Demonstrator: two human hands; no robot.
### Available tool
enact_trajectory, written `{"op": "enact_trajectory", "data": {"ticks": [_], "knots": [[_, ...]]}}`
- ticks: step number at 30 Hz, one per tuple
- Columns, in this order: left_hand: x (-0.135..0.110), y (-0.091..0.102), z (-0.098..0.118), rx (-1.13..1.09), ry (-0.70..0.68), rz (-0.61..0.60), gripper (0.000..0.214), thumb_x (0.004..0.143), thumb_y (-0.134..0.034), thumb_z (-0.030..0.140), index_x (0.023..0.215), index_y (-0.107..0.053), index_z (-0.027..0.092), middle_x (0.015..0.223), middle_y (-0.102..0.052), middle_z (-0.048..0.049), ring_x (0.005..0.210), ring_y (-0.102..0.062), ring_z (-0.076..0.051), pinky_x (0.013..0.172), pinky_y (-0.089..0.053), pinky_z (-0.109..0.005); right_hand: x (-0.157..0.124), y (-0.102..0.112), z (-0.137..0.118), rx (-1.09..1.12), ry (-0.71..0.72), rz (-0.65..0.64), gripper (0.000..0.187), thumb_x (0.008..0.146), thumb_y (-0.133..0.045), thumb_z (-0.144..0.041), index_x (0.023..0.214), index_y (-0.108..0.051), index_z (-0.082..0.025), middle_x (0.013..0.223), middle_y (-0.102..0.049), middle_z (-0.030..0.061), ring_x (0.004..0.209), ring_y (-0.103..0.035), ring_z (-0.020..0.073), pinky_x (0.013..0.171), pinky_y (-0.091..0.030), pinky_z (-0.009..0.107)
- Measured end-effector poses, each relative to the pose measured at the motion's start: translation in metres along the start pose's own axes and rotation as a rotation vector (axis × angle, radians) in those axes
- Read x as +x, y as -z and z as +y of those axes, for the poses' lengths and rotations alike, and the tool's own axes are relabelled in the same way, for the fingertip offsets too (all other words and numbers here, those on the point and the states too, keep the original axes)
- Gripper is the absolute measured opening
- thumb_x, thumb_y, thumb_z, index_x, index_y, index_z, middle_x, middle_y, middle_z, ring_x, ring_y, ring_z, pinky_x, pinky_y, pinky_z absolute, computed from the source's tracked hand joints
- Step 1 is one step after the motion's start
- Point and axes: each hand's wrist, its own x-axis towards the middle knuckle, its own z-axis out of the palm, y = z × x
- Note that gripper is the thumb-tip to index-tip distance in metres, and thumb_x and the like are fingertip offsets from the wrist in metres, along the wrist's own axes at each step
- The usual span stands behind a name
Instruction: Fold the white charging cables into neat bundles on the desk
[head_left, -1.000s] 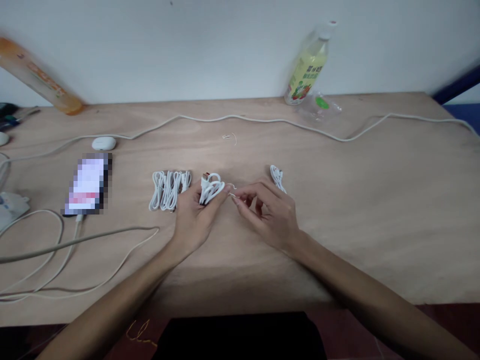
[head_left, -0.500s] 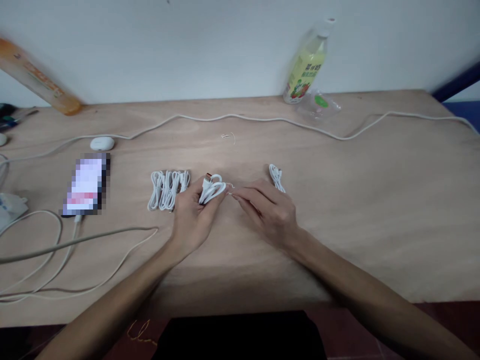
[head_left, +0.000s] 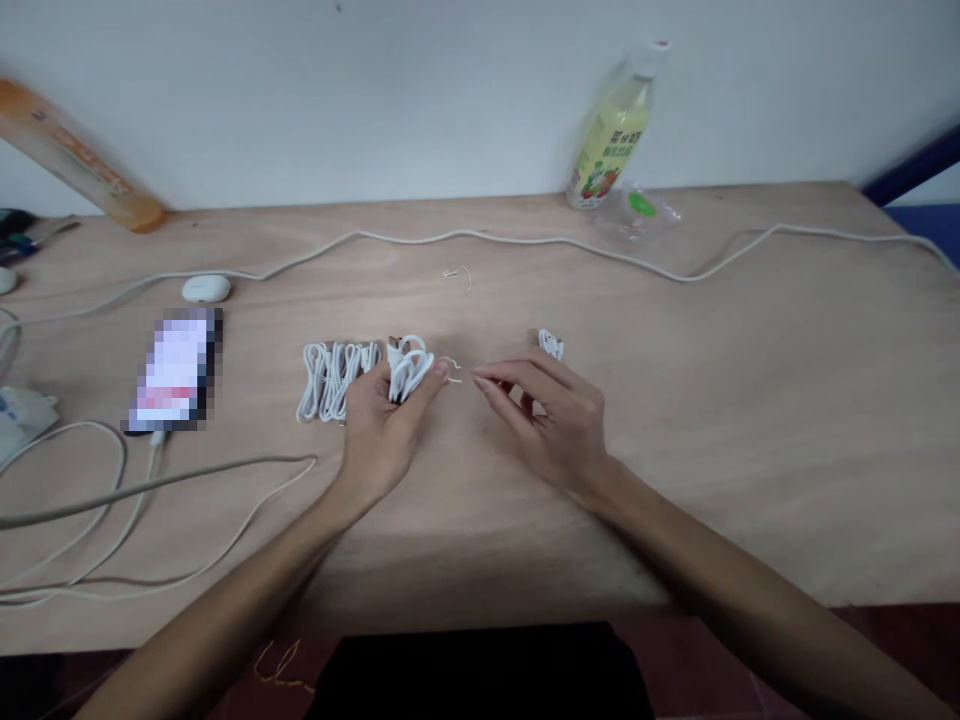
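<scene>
My left hand grips a coiled white USB cable, its metal plug pointing up and away from me. Beyond the left thumb tip, the two thin ends of a white twist tie stick out. Just to the right of them is my right hand, thumb and forefinger tips close together, with nothing visible in the pinch. Several bundled white cables lie in a row by my left hand, partly covered by it. Behind the right hand, another coiled white cable is partly hidden.
Loose tie scraps lie farther back, before a long white cord crossing the table. At left are a phone, an earbud case and loose cords. A yellow drink bottle and an orange bottle lean against the wall.
My left hand has shifted slightly left with the cable. The right hand has drawn back to the right, leaving the tie ends and covering more of the cable behind it.
</scene>
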Motion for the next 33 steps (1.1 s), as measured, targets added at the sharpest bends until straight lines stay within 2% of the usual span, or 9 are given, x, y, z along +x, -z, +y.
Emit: {"op": "enact_trajectory", "data": {"ticks": [6, 13, 21, 28, 33], "knots": [[-0.0046, -0.0035, 0.0023, -0.015, -0.008, -0.04, 0.03, 0.088, -0.074, 0.038, 0.065, -0.062, 0.022, 0.066, -0.052, 0.0026, 0.065, -0.045, -0.015, 0.061, -0.04, -0.029, 0.0, -0.0017, -0.0031, 0.06, -0.08, 0.002, 0.014, 0.107, -0.07, -0.013, 0.11, -0.08, -0.023, 0.091, -0.079, 0.0022, 0.073, -0.07, 0.0134, 0.055, -0.053, 0.025], [-0.0047, -0.0021, 0.0015, -0.006, -0.065, -0.09, 0.036, 0.09, -0.075, 0.036, 0.062, -0.058, 0.022, 0.063, -0.043, 0.0049, 0.061, -0.037, -0.013, 0.059, -0.036, -0.029, 0.0006, -0.0021, -0.0038, 0.102, -0.128, 0.002, 0.012, 0.106, -0.072, -0.014, 0.1, -0.078, -0.022, 0.082, -0.074, -0.0006, 0.071, -0.066, 0.0132, 0.053, -0.049, 0.025], [-0.0048, -0.0017, -0.001, -0.01, -0.054, -0.122, 0.029, 0.093, -0.071, 0.037, 0.069, -0.066, 0.022, 0.067, -0.049, 0.003, 0.065, -0.044, -0.015, 0.062, -0.041, -0.029, -0.001, -0.0021, -0.0013, 0.061, -0.042, -0.063, 0.013, 0.109, -0.066, -0.013, 0.103, -0.074, -0.021, 0.092, -0.077, 0.0028, 0.075, -0.068, 0.0152, 0.065, -0.057, 0.029], [-0.0056, -0.0021, 0.0004, -0.041, -0.06, -0.153, 0.028, 0.094, -0.07, 0.034, 0.069, -0.064, 0.023, 0.067, -0.052, 0.0029, 0.064, -0.046, -0.016, 0.064, -0.047, -0.031, -0.0016, -0.0019, -0.0025, 0.066, -0.077, -0.113, 0.012, 0.108, -0.067, -0.015, 0.11, -0.077, -0.022, 0.096, -0.077, 0.0034, 0.075, -0.069, 0.016, 0.07, -0.062, 0.031], [-0.0067, -0.0018, -0.0017, -0.016, -0.08, -0.143, 0.027, 0.096, -0.07, 0.034, 0.071, -0.066, 0.022, 0.066, -0.053, 0.0034, 0.064, -0.048, -0.016, 0.064, -0.047, -0.03, -0.0018, -0.0032, -0.0007, -0.026, 0.044, -0.088, 0.011, 0.112, -0.064, -0.016, 0.109, -0.074, -0.02, 0.096, -0.078, 0.0056, 0.08, -0.073, 0.0176, 0.073, -0.062, 0.031]]}}
